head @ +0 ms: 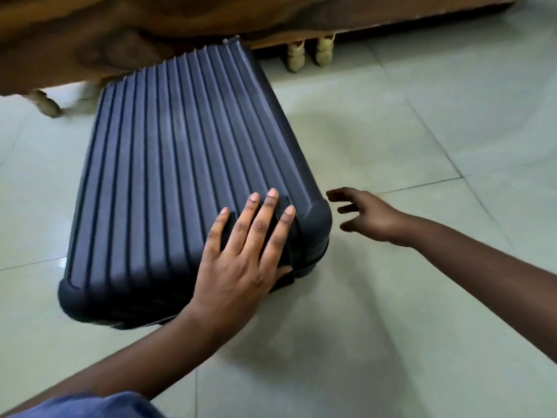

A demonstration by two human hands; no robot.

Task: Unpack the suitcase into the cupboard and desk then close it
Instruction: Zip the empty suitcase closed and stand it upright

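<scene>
Pale green floor tiles (391, 131) with thin grout lines fill most of the view, and a wooden bed frame (120, 34) with a warm brown grain runs across the top edge, its base raised off the floor. Under that frame, two beige shoes (310, 54) stand side by side, and another pale shape sits beneath the frame to the left, too blurred to name.

A dark navy suitcase (180, 164) lies flat on the tiles, closed, its ribbed hard shell facing up. Its far end reaches the lower edge of the bed frame, and its near end points toward the person. The ridges run lengthwise from the far end to the near one, and the corners are rounded.

The left hand (244, 260) lies flat on the near right part of the shell, palm down, fingers straight and spread across the ribs, with the thumb hanging over the near edge of the case. This grip is released: the hand presses on the lid and curls round nothing.

The right hand (370, 215) hovers just beside the near right corner of the suitcase, over the floor and not touching the case. Its fingers are loosely bent and parted, pointing toward the corner, and its grip is also released, holding nothing.

A patch of blue cloth (99, 405) shows at the bottom left edge, below the left forearm
</scene>
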